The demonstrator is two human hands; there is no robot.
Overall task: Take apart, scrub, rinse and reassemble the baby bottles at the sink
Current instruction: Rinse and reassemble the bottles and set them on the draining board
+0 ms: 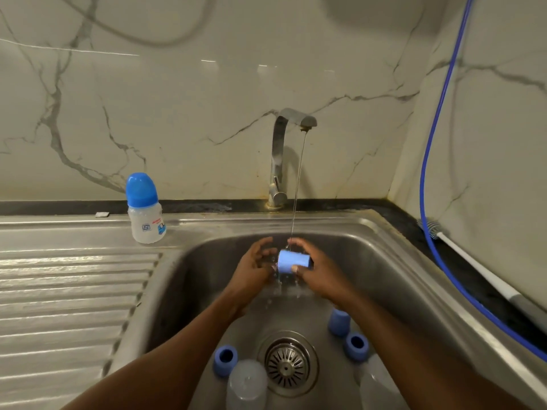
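My right hand (313,269) grips a blue bottle cap (291,261) on its side under the thin stream from the tap (291,119). My left hand (254,266) sits just left of the cap, fingers spread and loosely curved near its end; contact is unclear. On the sink floor lie two blue collar rings (225,360) (356,346), another blue cap (339,321) and two clear bottle bodies (247,384) (376,386). An assembled bottle with a blue cap (145,209) stands on the drainboard's back edge.
The steel sink basin (207,261) has a drain strainer (286,363) at its middle. A ridged drainboard (68,291) spreads to the left. A bottle brush with a white handle (473,264) and a blue hose (444,108) lie along the right counter and wall.
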